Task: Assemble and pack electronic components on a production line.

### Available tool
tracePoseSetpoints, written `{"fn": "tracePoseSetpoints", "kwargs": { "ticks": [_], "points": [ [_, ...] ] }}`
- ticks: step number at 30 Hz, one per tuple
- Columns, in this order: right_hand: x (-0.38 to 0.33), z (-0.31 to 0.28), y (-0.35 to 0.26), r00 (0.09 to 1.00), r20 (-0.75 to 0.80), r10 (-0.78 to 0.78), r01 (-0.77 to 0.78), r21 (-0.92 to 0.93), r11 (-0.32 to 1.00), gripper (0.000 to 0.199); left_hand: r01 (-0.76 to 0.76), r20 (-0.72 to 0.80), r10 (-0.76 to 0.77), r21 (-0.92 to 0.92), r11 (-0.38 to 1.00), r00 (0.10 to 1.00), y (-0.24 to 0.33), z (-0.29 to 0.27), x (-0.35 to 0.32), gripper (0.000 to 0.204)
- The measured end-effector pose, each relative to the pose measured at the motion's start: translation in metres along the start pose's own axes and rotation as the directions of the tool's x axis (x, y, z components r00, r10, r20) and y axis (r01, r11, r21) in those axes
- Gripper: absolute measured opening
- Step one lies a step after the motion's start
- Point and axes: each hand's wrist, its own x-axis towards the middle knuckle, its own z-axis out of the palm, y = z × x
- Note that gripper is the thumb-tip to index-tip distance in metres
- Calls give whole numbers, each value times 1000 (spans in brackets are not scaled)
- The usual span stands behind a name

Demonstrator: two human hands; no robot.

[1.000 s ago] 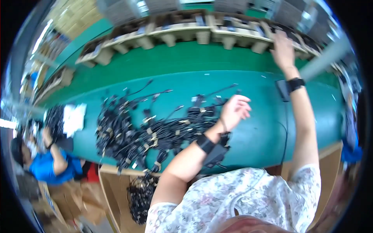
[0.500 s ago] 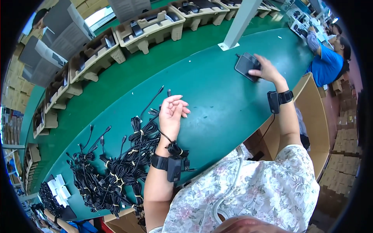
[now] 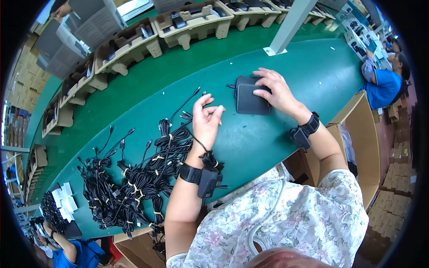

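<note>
On the green table lies a flat black square device (image 3: 251,100) with a ribbed top and a short cable stub at its left. My right hand (image 3: 278,91) grips its right side, thumb on the ribbed face and fingers over the far part. To the left, my left hand (image 3: 207,119) is raised with fingers loosely bent and apart, holding nothing. A large heap of tied black cables (image 3: 138,181) lies left of that hand. One small cable bundle (image 3: 210,161) sits against my left wrist. Both wrists wear black strapped boxes.
Beyond the table, cardboard-pulp trays (image 3: 192,24) with black devices stand in a row. A grey post (image 3: 290,29) rises at the far edge. An open carton (image 3: 364,143) stands at the right. Co-workers in blue (image 3: 385,89) are at far right and lower left.
My right hand has brought the black square device leftward and nearer my left hand, turning it. The left hand has its fingers slightly more apart. The view has shifted a little.
</note>
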Motion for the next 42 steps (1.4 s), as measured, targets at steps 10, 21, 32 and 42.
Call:
{"fn": "tracePoseSetpoints", "kwargs": {
  "ticks": [10, 21, 32, 42],
  "points": [
    [35, -16, -37, 837, 509, 198, -540, 827, 158, 17, 212, 184, -195, -78, 974, 963, 15, -1, 0, 29],
    [38, -13, -66, 709, 674, -206, -620, 736, 272, 46, 358, 295, -237, -482, 799, 926, 42, -1, -8, 19],
    [180, -11, 16, 964, -220, 151, 21, 627, 779, 35, 181, 71, -167, -441, 879, 983, 27, -14, -5, 24],
    [287, -8, 74, 884, -151, 442, -256, 636, 728, 23, 185, 142, -145, -331, 925, 979, 17, -21, -7, 23]
  ]
}}
